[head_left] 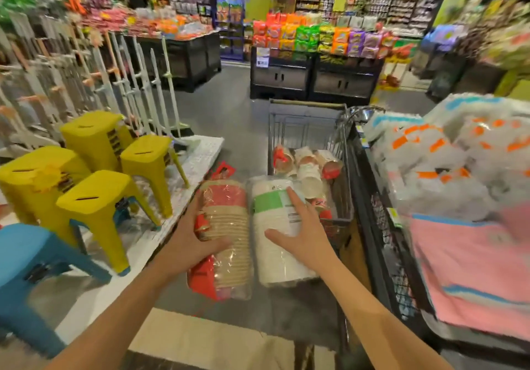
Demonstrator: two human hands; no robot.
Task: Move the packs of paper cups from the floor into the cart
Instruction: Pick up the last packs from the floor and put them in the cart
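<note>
Definitely a shop, supermarket-type. Bright snack bags (pixel 315 40) piled on black display bins (pixel 312 78) with a price label (pixel 262 57), packed shelves (pixel 372 5) along the back wall, stacked yellow plastic stools (pixel 94 197), a rack of mop handles (pixel 137 77), plus a wire cart (pixel 308 128) in the aisle.

Bright, even store light — edges smeared with blur, wide-angle bending.
</note>
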